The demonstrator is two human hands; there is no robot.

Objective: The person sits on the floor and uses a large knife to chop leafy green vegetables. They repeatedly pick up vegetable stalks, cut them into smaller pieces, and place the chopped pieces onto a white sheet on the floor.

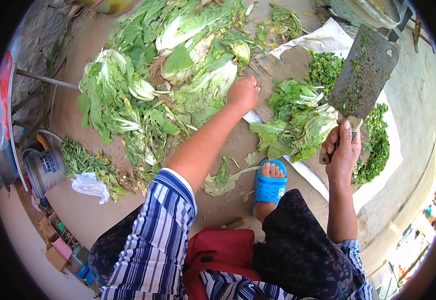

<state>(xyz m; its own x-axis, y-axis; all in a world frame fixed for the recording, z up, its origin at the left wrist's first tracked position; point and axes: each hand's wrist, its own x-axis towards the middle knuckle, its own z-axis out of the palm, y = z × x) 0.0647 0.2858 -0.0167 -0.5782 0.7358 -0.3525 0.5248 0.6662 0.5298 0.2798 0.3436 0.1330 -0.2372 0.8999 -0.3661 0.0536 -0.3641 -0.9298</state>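
My right hand (344, 150) is wrapped round the handle of a broad cleaver (370, 70). Its dark blade is tilted upward, flecked with green bits. Below it, loose leafy cabbage (298, 120) lies on a worn wooden board (280, 70). Chopped greens (376, 145) are heaped along the board's right side, with another chopped heap (325, 67) at its far end. My left hand (243, 93) is closed in a fist between the board and a large pile of whole cabbages (198, 65); whatever its fingers may hold is hidden.
A white sheet (390, 125) lies under the board. My foot in a blue slipper (270, 182) stands close to the board's near edge. At left are a plastic bag (89, 186), loose greens (83, 160) and a metal pail (45, 170). A basin (373, 12) stands far right.
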